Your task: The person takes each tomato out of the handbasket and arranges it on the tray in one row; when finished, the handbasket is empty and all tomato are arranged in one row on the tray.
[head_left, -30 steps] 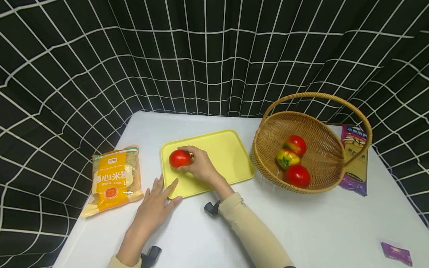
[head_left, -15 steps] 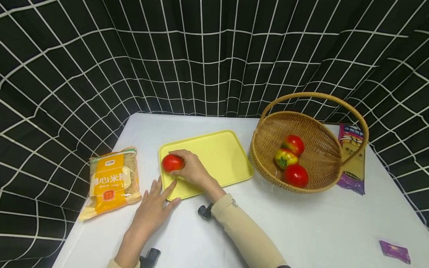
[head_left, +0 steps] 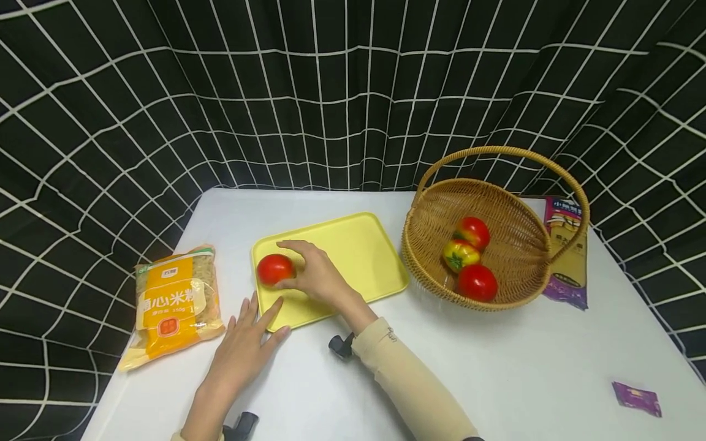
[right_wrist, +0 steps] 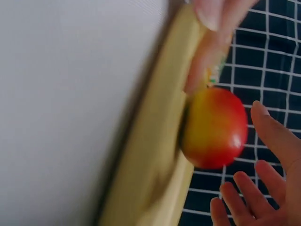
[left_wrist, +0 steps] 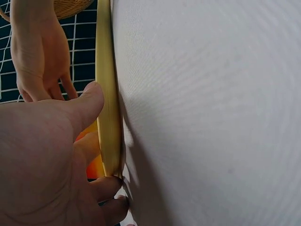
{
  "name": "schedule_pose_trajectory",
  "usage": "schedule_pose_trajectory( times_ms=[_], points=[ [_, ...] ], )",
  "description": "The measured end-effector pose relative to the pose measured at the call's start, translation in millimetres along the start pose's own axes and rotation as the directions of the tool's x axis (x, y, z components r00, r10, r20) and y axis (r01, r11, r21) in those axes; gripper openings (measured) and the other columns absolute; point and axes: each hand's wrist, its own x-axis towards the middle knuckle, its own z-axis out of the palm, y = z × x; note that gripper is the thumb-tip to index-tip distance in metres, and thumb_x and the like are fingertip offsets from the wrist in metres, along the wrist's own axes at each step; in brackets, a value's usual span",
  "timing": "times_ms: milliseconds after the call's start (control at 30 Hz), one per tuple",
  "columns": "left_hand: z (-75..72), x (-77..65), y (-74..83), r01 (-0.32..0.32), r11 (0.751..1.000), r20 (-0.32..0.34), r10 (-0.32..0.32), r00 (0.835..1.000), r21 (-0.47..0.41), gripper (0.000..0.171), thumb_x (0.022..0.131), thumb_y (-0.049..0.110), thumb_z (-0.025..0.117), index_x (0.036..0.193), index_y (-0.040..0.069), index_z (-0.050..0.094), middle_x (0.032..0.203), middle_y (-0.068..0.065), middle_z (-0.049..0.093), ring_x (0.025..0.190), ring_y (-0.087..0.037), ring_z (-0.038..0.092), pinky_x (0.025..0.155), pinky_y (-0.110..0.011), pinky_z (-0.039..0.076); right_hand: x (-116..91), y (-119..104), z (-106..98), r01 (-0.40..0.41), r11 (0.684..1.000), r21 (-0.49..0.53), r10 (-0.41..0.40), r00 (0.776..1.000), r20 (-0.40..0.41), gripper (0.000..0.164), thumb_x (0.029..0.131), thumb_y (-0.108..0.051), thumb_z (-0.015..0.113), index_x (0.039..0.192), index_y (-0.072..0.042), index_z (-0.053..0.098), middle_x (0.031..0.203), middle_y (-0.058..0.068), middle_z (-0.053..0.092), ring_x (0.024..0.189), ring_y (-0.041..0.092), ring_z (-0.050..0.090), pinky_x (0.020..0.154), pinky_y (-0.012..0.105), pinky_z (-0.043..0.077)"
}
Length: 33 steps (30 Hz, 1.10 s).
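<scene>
The right grip point(head_left: 318, 274) is spread and empty in the head view, beside the round, glossy red-and-yellow tomato point(head_left: 274, 269) seated at the left end of the yellow, rectangular tray point(head_left: 355, 251). In the left wrist view, the tray's edge is touched by the relaxed left grip point(left_wrist: 49, 157); light steadying is advised. In the right wrist view, fingers and tomato are apart; rolling is best avoided by slow movement.

Inside the left edge of the yellow tray point(head_left: 358, 251) we see a red tomato point(head_left: 274, 269), our right hand point(head_left: 318, 274) beside it, our left hand point(head_left: 242, 350) at the near-left corner; a wicker basket point(head_left: 513, 251) stands near the table's point(head_left: 524, 364) far-right corner.
</scene>
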Motion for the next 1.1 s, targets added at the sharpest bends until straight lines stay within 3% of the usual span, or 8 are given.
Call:
schedule_pose_trajectory(
  times_ms=[267, 433, 633, 867, 1100],
  points=[
    [0.6, 0.2, -0.2, -0.005, 1.0, 0.004, 0.005, 1.0, -0.02, 0.067, 0.109, 0.051, 0.053, 0.167, 0.023, 0.036, 0.176, -0.027, 0.003, 0.163, -0.051, 0.001, 0.129, -0.07, 0.004, -11, -6, -39, -0.017, 1.0, 0.022, 0.018, 0.998, -0.067, 0.08, 0.082, -0.02, 0.094, 0.153, -0.021, 0.058, 0.161, 0.002, 0.056, 0.15, 0.027, 0.05, 0.125, 0.048, 0.043],
    [1.4, -0.1, 0.6, 0.004, 0.999, 0.014, -0.003, 1.0, -0.031, 0.068, 0.108, 0.052, 0.054, 0.167, 0.024, 0.036, 0.176, -0.027, 0.002, 0.163, -0.051, 0.0, 0.13, -0.07, 0.003, -27, -9, -76, 0.002, 1.0, -0.004, -0.003, 0.989, -0.147, 0.079, 0.081, -0.022, 0.095, 0.152, -0.02, 0.059, 0.158, 0.003, 0.058, 0.148, 0.027, 0.053, 0.122, 0.049, 0.045],
    [2.3, -1.2, -1.9, 0.004, 0.999, 0.009, -0.004, 1.0, -0.035, 0.069, 0.107, 0.054, 0.055, 0.167, 0.024, 0.036, 0.176, -0.027, 0.003, 0.163, -0.051, 0.0, 0.13, -0.071, 0.003, -55, -4, -123, -0.033, 0.999, -0.002, 0.032, 0.975, -0.219, 0.079, 0.081, -0.02, 0.095, 0.151, -0.019, 0.06, 0.156, 0.005, 0.059, 0.145, 0.031, 0.053, 0.122, 0.052, 0.045],
    [1.9, -0.2, -1.9, -0.002, 0.999, 0.01, 0.002, 1.0, -0.042, 0.07, 0.107, 0.054, 0.056, 0.167, 0.023, 0.037, 0.176, -0.027, 0.003, 0.163, -0.052, 0.0, 0.129, -0.072, 0.003, -98, 17, -178, -0.173, 0.983, -0.054, 0.15, 0.944, -0.292, 0.078, 0.084, -0.022, 0.093, 0.153, -0.021, 0.057, 0.157, 0.011, 0.057, 0.142, 0.038, 0.053, 0.119, 0.058, 0.046],
    [0.3, 0.9, -0.5, 0.005, 0.999, 0.017, -0.005, 1.0, -0.033, 0.07, 0.107, 0.054, 0.055, 0.167, 0.023, 0.035, 0.176, -0.028, 0.001, 0.163, -0.051, -0.001, 0.129, -0.071, 0.002, -133, 40, -215, -0.363, 0.918, -0.161, 0.312, 0.91, -0.273, 0.085, 0.087, -0.032, 0.09, 0.16, -0.022, 0.048, 0.16, 0.022, 0.049, 0.139, 0.049, 0.05, 0.113, 0.07, 0.045]
  ],
)
